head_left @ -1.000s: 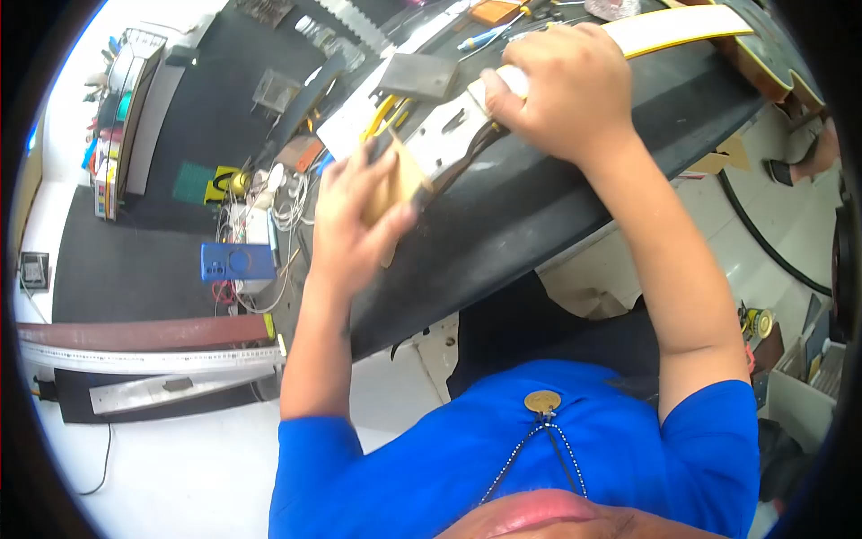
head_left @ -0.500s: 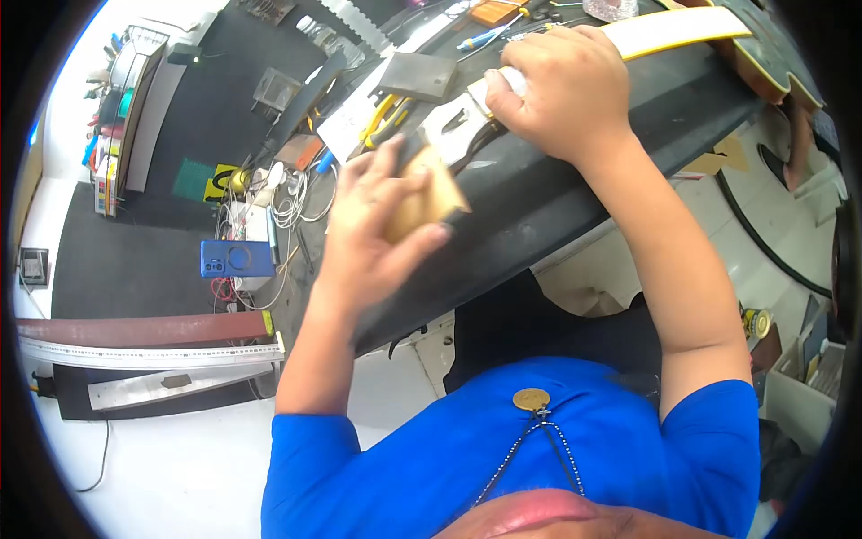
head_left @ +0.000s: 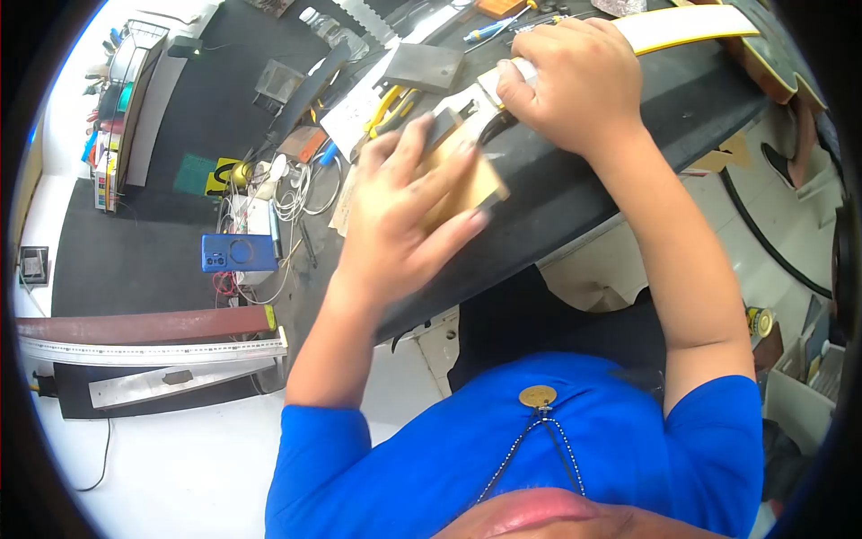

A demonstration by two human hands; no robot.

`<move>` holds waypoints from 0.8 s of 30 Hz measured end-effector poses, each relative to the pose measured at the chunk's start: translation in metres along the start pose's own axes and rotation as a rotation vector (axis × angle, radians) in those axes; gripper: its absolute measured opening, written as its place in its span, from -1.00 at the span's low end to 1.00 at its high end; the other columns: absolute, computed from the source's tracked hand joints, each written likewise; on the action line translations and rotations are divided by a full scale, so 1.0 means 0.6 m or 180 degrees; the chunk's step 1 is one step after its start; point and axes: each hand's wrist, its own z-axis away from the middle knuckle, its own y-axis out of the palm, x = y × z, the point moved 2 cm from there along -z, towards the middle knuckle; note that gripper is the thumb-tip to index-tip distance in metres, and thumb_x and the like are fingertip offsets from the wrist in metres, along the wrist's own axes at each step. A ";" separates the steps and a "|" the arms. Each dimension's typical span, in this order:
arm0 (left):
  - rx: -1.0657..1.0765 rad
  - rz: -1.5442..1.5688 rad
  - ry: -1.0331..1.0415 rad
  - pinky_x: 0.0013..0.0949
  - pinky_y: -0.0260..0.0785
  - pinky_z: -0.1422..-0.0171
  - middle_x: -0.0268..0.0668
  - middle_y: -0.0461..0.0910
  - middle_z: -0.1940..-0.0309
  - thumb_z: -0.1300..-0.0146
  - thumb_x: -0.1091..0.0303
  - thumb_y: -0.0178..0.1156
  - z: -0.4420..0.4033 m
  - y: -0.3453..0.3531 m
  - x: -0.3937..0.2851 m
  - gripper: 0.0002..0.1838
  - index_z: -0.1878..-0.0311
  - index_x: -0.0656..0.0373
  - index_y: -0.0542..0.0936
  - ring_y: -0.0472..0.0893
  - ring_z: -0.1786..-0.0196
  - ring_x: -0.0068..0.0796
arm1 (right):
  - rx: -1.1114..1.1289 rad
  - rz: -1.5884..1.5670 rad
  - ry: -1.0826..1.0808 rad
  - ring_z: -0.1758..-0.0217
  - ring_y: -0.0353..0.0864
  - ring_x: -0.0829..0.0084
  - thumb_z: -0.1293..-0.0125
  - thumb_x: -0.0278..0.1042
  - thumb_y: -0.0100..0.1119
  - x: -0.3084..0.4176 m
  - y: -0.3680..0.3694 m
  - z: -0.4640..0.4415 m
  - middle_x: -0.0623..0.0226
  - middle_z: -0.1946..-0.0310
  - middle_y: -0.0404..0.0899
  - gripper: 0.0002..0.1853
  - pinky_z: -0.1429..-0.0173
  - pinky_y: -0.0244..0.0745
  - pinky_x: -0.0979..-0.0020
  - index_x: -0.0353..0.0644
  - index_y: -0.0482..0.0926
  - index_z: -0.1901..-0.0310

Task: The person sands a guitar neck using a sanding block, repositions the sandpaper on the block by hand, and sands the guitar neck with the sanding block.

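Observation:
My left hand point(head_left: 395, 202) is closed around a tan block with a dark edge point(head_left: 476, 186), which looks like a sanding block. Its fingers lie over the top and the thumb along the near side. The block overlaps the headstock end point(head_left: 473, 106) of a guitar; whether it touches the surface is hidden. My right hand point(head_left: 579, 85) wraps round the guitar neck point(head_left: 691, 31) close to the headstock. The neck has a white face and yellow edges. At the far right, part of the guitar body point(head_left: 761, 81) shows.
The black workbench point(head_left: 575, 193) runs diagonally. Beyond the hands lie a grey flat block point(head_left: 424, 68), yellow-handled pliers point(head_left: 388, 110) and tangled cables point(head_left: 292, 193). Further left are a blue phone point(head_left: 238, 253), a long steel ruler point(head_left: 153, 352) and a brown bar point(head_left: 144, 325).
My left hand and the tan block have moved right, nearer my right hand. My right hand and the neck have shifted slightly right.

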 end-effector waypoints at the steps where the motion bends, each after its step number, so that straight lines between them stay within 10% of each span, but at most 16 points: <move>1: -0.0025 -0.0015 -0.0122 0.10 0.35 -0.50 0.18 0.63 -0.35 -0.21 0.11 0.56 0.012 -0.003 0.025 -0.35 -0.36 0.16 0.75 0.52 -0.29 0.25 | -0.0018 -0.0022 -0.0026 0.26 0.69 0.17 -0.23 0.00 0.31 0.001 0.000 0.000 0.31 0.46 0.70 -0.67 -0.01 0.52 0.13 -0.11 0.72 0.44; 24: -0.0071 0.0043 -0.0208 0.15 0.34 -0.55 0.21 0.56 -0.44 -0.30 0.05 0.52 -0.010 0.010 0.040 -0.40 -0.37 0.05 0.75 0.49 -0.39 0.29 | -0.0115 -0.0020 -0.0017 0.38 0.68 0.06 -0.04 -0.05 0.32 0.015 -0.014 -0.010 0.19 0.57 0.64 -0.69 0.13 0.54 0.08 -0.09 0.60 0.63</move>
